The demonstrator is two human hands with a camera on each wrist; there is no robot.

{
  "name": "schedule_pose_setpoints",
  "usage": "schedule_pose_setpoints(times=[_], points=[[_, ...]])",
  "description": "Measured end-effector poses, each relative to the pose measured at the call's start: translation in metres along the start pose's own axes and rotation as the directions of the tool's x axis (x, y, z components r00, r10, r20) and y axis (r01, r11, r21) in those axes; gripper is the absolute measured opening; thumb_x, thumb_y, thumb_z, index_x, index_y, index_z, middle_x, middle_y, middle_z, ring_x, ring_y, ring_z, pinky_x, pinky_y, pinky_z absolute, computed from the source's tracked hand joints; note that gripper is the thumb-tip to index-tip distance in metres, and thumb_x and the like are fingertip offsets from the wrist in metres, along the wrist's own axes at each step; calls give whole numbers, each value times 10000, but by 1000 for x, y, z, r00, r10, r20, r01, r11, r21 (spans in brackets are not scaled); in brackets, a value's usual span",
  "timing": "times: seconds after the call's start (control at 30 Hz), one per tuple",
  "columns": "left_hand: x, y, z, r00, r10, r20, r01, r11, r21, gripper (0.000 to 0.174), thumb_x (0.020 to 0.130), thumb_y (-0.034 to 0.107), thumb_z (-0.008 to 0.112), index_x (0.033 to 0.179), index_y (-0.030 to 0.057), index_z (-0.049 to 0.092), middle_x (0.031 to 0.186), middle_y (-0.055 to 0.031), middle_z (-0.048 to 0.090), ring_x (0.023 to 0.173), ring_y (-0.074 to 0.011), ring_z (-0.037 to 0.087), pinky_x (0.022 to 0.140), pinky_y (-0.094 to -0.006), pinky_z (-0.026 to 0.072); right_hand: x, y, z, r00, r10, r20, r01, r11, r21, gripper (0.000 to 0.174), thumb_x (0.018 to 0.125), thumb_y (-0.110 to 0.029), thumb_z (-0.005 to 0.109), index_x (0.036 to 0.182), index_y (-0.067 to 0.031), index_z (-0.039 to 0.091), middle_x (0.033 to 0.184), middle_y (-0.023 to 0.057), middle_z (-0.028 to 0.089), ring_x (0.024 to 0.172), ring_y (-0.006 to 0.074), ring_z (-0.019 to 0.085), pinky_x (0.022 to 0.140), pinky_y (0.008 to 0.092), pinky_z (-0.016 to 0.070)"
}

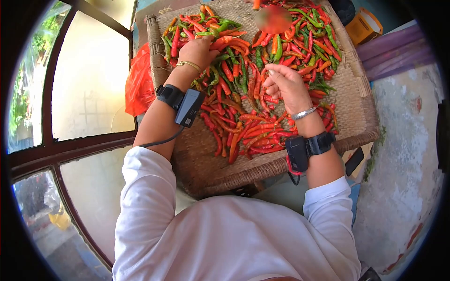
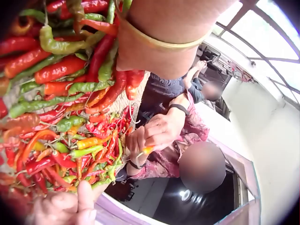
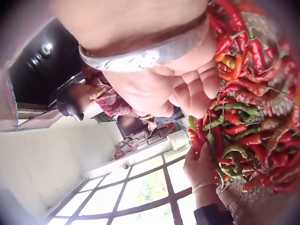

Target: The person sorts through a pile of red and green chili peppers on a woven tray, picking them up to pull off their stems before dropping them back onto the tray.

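Note:
Red, orange and green chili peppers (image 1: 262, 136) lie heaped over a large woven tray (image 1: 354, 117). At the heap's far left, my left hand (image 1: 197, 51) holds red chili peppers (image 1: 232, 42), which stick out to the right from its fingers. The right wrist view shows this left hand (image 3: 199, 168) from the side, its fingers around red peppers (image 3: 197, 133). My right hand (image 1: 288, 89) hovers over the middle of the heap, fingers loosely bent, with nothing in it. In the right wrist view its palm (image 3: 145, 91) faces the peppers.
Across the tray, another person's hands (image 2: 157, 133) hold an orange-yellow chili pepper (image 2: 147, 150). A further person (image 2: 199, 86) sits beyond. A red plastic bag (image 1: 139, 84) hangs by the tray's left edge, near framed windows (image 1: 91, 70). A wall (image 1: 398, 154) stands on the right.

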State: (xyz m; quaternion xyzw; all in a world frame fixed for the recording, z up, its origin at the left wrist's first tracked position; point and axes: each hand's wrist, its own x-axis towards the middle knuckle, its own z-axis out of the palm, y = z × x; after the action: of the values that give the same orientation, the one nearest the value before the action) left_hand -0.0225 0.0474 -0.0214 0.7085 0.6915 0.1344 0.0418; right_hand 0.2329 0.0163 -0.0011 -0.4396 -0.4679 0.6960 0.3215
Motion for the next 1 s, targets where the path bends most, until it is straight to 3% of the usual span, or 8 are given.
schedule_pose_setpoints(times=[0.07, 0.2, 0.33, 0.4, 0.47, 0.73, 0.93, 1.0], points=[[-10, 21, -10, 991, -3, 137, -1, 1000, 24, 317, 726, 266, 609, 986, 94, 547, 806, -131, 614, 800, -303, 589, 672, -408, 476, 0, 0, 0, 999, 38, -1, -38, 999, -36, 330, 867, -204, 496, 1119, 9, 480, 736, 36, 584, 569, 57, 534, 480, 169, 420], [-27, 42, -6, 970, 186, 158, -175, 981, -82, 317, 712, 263, 614, 954, 71, 544, 800, -145, 609, 777, -302, 588, 655, -421, 465, -1, 0, 4, 998, 61, 26, -60, 997, -50, 329, 868, -203, 495, 1118, 11, 480, 738, 30, 578, 571, 53, 531, 481, 164, 417], [-37, 59, -13, 965, 182, 190, -166, 981, -97, 309, 725, 295, 613, 900, 53, 536, 720, -133, 604, 707, -308, 591, 605, -404, 466, -2, 4, 9, 992, 101, 79, -92, 990, -109, 359, 859, -231, 514, 1123, 9, 477, 734, 20, 569, 569, 49, 523, 481, 159, 409], [-44, 65, -15, 964, 220, 148, -207, 973, -100, 290, 740, 307, 599, 868, 57, 530, 696, -125, 599, 673, -311, 588, 578, -398, 467, -3, 3, 12, 991, 113, 74, -103, 987, -121, 370, 855, -244, 521, 1124, 6, 477, 733, 16, 567, 568, 47, 520, 481, 158, 406], [-50, 68, -10, 921, 382, 76, -359, 908, -215, 268, 744, 265, 607, 900, 56, 543, 707, -128, 592, 654, -306, 581, 565, -389, 453, -5, 2, 14, 998, 70, 7, -69, 994, -82, 362, 847, -266, 534, 1090, -1, 494, 718, 13, 563, 563, 47, 516, 481, 158, 403], [-68, 82, -18, 863, 504, -28, -484, 810, -332, 210, 755, 197, 597, 924, 78, 564, 714, -95, 590, 628, -271, 586, 532, -352, 465, -10, 4, 16, 992, 120, -49, -120, 993, 3, 254, 821, -275, 572, 892, -32, 562, 579, 12, 517, 447, 61, 457, 370, 197, 351], [-58, 62, -19, 930, 357, -84, -367, 898, -241, 216, 747, 263, 589, 880, 94, 582, 746, -77, 595, 664, -261, 597, 554, -375, 480, 0, -11, -8, 996, 30, -86, -37, 996, -75, 218, 819, -231, 578, 867, -19, 560, 597, 18, 542, 456, 57, 467, 393, 189, 376], [-51, 54, -18, 980, 175, 95, -173, 984, -31, 212, 744, 277, 590, 844, 90, 583, 742, -89, 602, 696, -258, 602, 573, -373, 485, 4, -20, -15, 986, -14, -166, 22, 999, 43, 227, 818, -232, 582, 897, -20, 560, 627, 27, 560, 472, 62, 492, 421, 188, 407]])
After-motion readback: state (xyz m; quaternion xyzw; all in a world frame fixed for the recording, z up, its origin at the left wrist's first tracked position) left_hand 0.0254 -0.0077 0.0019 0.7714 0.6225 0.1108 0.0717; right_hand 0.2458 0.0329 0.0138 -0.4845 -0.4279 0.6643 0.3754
